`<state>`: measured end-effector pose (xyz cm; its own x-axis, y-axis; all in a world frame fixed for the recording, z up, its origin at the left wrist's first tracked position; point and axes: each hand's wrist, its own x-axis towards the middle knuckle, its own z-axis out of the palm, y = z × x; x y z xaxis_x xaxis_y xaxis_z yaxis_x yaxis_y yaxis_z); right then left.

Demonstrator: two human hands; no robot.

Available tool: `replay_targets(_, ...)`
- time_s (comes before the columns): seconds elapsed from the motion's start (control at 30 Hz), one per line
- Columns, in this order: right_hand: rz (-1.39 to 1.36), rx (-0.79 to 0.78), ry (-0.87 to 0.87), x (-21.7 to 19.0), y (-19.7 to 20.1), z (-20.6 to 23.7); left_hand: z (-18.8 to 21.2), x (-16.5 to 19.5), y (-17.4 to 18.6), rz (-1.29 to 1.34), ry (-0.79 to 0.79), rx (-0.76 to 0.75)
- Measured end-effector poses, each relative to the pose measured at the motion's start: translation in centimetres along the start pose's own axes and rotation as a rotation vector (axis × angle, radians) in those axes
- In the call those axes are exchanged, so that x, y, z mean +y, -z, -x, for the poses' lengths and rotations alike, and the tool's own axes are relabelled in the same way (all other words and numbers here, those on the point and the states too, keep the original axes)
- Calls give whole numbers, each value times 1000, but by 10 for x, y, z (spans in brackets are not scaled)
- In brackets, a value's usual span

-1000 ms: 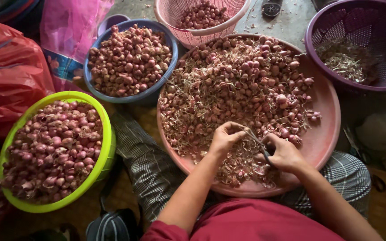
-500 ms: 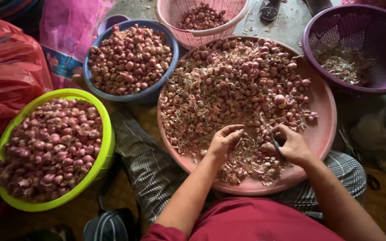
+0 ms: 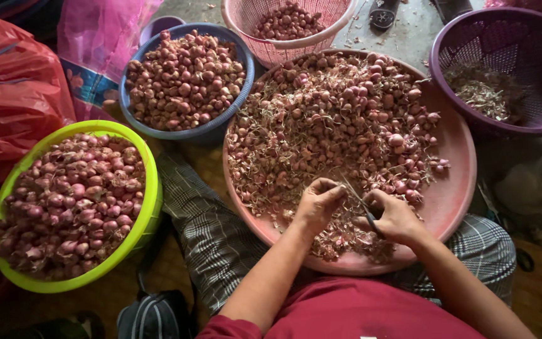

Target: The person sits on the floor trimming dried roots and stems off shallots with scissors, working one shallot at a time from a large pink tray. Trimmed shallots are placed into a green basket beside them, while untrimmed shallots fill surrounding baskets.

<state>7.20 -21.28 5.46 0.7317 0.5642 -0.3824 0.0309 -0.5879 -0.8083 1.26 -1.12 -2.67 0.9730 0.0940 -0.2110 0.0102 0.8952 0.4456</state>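
Observation:
A wide pink tray (image 3: 456, 163) rests on my lap, heaped with small red shallots (image 3: 346, 119) and dry trimmings. My left hand (image 3: 318, 204) is closed over a shallot near the tray's front edge. My right hand (image 3: 393, 216) grips a small knife (image 3: 362, 204) whose blade points toward the left hand. Both hands hover over a pile of peel scraps, a few centimetres apart.
A lime-green basin (image 3: 148, 207) of shallots sits at my left, a blue basin (image 3: 246, 81) of shallots behind it. A pink mesh basket (image 3: 296, 44) stands at the back, a purple basket (image 3: 534, 119) with dry roots at right. Red and pink bags (image 3: 14, 94) lie far left.
My hands parted half a second ago, with the left reaching into the pile, and have now come back together, the knife blade meeting the shallot in my left hand.

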Motion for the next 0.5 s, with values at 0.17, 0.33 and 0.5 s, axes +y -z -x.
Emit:
replay_targets(0.17,-141,-48,-36,13,1,-4,1,-5,4,-25,-2,34)
replay_targets(0.33,-21,180,243,-4,7,-12,5,5,6,-86,47,44)
replay_targets(0.5,375,409,303,-34,9,-46,4,9,9,57,161,83)
